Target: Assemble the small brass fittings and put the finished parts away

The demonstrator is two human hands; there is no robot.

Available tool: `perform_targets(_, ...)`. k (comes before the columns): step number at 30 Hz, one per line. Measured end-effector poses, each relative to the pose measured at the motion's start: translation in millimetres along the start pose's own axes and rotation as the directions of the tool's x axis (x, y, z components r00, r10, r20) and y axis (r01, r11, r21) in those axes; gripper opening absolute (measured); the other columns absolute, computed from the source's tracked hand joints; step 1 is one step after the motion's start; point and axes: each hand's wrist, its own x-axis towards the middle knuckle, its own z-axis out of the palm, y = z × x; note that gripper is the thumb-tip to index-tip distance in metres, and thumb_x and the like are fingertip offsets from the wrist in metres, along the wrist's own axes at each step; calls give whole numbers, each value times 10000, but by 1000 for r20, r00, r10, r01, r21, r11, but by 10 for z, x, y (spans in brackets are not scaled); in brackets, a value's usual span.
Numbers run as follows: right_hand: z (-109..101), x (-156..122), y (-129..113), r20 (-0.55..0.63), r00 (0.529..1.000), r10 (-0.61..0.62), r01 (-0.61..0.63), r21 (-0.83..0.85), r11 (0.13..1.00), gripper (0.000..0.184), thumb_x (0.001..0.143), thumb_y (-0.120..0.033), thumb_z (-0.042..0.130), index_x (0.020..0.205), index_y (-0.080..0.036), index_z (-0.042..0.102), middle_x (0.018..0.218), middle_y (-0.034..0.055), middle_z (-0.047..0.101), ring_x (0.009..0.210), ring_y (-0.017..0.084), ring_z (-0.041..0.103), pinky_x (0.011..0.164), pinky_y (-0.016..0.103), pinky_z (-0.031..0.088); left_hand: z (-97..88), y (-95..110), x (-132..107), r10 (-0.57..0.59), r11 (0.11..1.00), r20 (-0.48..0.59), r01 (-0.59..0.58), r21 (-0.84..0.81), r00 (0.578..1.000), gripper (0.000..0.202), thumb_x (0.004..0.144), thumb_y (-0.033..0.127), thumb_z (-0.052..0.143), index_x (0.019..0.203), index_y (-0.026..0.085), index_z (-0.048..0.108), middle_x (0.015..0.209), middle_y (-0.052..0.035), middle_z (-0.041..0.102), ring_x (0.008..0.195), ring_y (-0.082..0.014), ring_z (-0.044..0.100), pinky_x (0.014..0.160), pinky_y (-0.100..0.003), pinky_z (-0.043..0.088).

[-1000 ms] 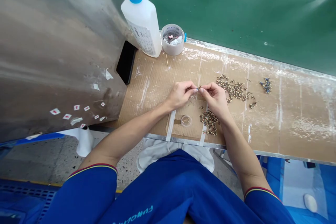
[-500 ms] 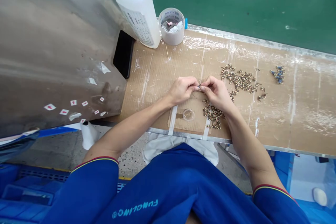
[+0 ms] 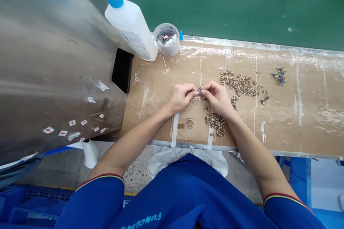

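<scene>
Fingertips of my left hand (image 3: pixel 181 97) and my right hand (image 3: pixel 216 97) meet above the cardboard (image 3: pixel 282 114), and both hands are pinched together on one small metal piece (image 3: pixel 199 89). The piece sits right between the two hands, at the tips of my thumbs and forefingers, lifted just off the cardboard. It is too small for me to tell its shape.

Just under my right wrist lies a tight pile of brassy bits (image 3: pixel 215 121). A wider scatter of the same bits (image 3: pixel 239 84) spreads beyond my right hand, near its knuckles. Well apart to the right is a little bluish heap (image 3: pixel 279 75).

Near my left wrist, on a taped-down patch, rests a small clear dish (image 3: pixel 189 124).

At the far left corner a white bottle with a blue nozzle (image 3: pixel 129 25) leans against a metal panel (image 3: pixel 53 61), with a roll of tape (image 3: pixel 166 39) just beside it and a black slab (image 3: pixel 122 69) standing against the panel.
</scene>
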Motion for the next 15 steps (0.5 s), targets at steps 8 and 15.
perform_targets(8,-16,1,35,53,999,-13,16,-61,998,160,855,-295,689,784,-214,571,724,-4,643,651,137,554,635,294,448,13,-18,-9,-26,997,28,24,72,999,205,895,199,580,695,171,607,634,3,613,648,-136,561,628,-257,402)
perform_targets(15,99,36,-49,20,1000,-1,3,-89,996,171,852,-337,680,782,-221,576,716,4,661,666,167,589,682,317,497,-11,-6,89,-99,994,81,95,50,992,212,898,243,559,708,162,606,583,14,578,569,-115,520,605,-234,417)
